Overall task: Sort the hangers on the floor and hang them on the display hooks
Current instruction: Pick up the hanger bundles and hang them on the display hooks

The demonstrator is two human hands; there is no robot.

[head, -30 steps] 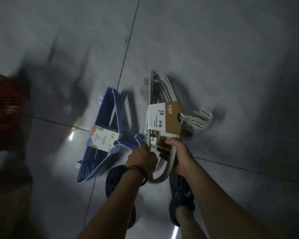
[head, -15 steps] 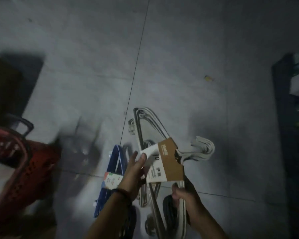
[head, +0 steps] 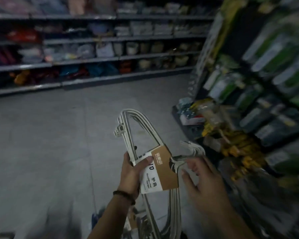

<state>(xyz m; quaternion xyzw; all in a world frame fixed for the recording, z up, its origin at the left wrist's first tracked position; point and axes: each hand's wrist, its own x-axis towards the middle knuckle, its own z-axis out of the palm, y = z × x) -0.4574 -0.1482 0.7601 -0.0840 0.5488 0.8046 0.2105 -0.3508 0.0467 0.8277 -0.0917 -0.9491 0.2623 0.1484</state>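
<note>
**Desk:** What is the head camera showing in this dim shop aisle?

**Caption writer:** A person is holding a bundle of white hangers [head: 128, 144] out in front of the body, raised well clear of the grey tiled floor [head: 50, 135]. A brown-and-white cardboard sleeve [head: 164, 171] is wrapping the bundle at its middle, with "10" printed on the white part.

**Desk:** Which hand is carrying it?

**Caption writer:** The left hand [head: 130, 173], with a beaded bracelet [head: 123, 195] circling its wrist, is gripping the bundle at the sleeve's left edge. Its thumb is pressing on the white label and the other fingers are curling round behind the bars. The right hand [head: 202, 183] is hovering just beside the sleeve's right edge, its fingers spread apart and holding nothing. Motion blur is hiding whether its fingertips are touching the hangers' hooks [head: 195, 149], which are pointing right.

**Desk:** And around the person?

**Caption writer:** A display rack [head: 266, 83] of green packets is running along the right side, heavily blurred, with yellow goods [head: 236, 140] hanging lower on it, near the hooks. Long shelves [head: 93, 59] of folded and bagged goods are lining the far side of the aisle. The bundle's lower end is running out of the bottom of the frame between the two forearms.
</note>
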